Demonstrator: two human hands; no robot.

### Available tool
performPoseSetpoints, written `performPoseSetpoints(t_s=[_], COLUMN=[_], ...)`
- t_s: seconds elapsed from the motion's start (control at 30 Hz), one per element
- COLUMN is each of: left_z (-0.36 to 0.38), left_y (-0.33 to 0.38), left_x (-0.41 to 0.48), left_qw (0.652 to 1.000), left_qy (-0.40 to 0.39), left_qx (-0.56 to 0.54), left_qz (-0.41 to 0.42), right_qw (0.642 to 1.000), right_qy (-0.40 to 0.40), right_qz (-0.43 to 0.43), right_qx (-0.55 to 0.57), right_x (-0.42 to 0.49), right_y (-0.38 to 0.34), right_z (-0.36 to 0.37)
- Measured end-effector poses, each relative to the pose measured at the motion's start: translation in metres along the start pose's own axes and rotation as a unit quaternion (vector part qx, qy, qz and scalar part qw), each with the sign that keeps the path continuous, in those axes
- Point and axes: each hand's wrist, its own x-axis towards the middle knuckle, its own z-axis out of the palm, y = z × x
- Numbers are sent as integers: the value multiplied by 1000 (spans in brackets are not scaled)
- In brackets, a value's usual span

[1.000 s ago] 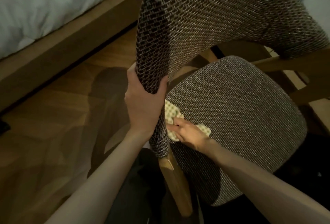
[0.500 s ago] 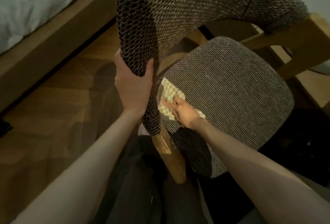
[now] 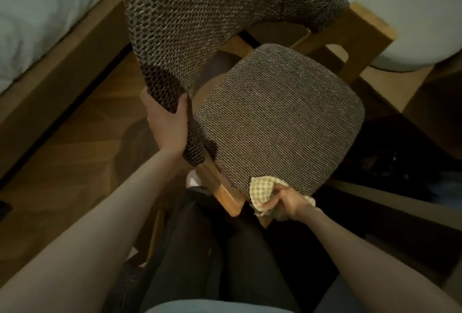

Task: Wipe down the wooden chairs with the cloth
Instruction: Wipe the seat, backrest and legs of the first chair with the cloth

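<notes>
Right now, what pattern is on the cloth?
The cloth has yellow-and-white checks, best seen in the head view.

Counted: one chair [image 3: 275, 118], one cloth [image 3: 261, 189], one bed [image 3: 37, 13].
Two hands: the left hand [image 3: 167, 125] at middle left, the right hand [image 3: 287, 200] nearer, right of it; the bed lies far left, the cloth at the chair's near edge.

Dead centre sits the chair seat [image 3: 275, 118], backrest [image 3: 200, 13] rising at twelve o'clock; bed [image 3: 37, 13] off at ten o'clock, cloth [image 3: 261, 187] on the seat's six o'clock edge, floor [image 3: 75, 157] beneath at eight.
</notes>
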Motion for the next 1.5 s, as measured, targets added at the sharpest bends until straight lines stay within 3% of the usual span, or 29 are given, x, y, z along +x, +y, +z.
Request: performPoseSetpoints(t_s=[0.07, 0.17, 0.3, 0.47, 0.67, 0.77, 0.93, 1.1, 1.2, 1.33, 1.5], left_z=[-6, -20, -42, -66, -76, -76, -64, -48, -50, -52, -34], left_y=[4, 13, 38, 90, 172, 205, 238, 265, 266, 262, 278], left_x=[0, 2, 6, 14, 35, 62, 126, 183, 206, 226, 252], left_qw=[999, 995, 994, 994, 988, 972, 905, 798, 754, 723, 682], left_qy=[-37, -80, -94, -110, -89, -138, -302, -483, -538, -588, -586], left_qx=[-7, -9, 1, -14, 42, 85, 186, 263, 283, 279, 309], left_qz=[-27, -54, -60, -20, 121, 171, 236, 247, 249, 230, 309], right_qw=[997, 955, 887, 862, 810, 781, 749, 684, 650, 596, 518], right_qy=[74, 201, 206, 252, 307, 333, 392, 452, 489, 519, 559], right_qz=[2, -40, -100, -140, -148, -157, -136, -81, -44, -2, 50], right_qx=[37, 216, 402, 418, 477, 505, 516, 567, 580, 613, 646], right_x=[-11, -28, -58, -90, -120, -124, -109, -83, -78, -81, -80], right_y=[-6, -38, -103, -152, -201, -231, -284, -342, -376, -403, -406], right_z=[-6, -24, -62, -110, -159, -179, -205, -212, -204, -195, -204])
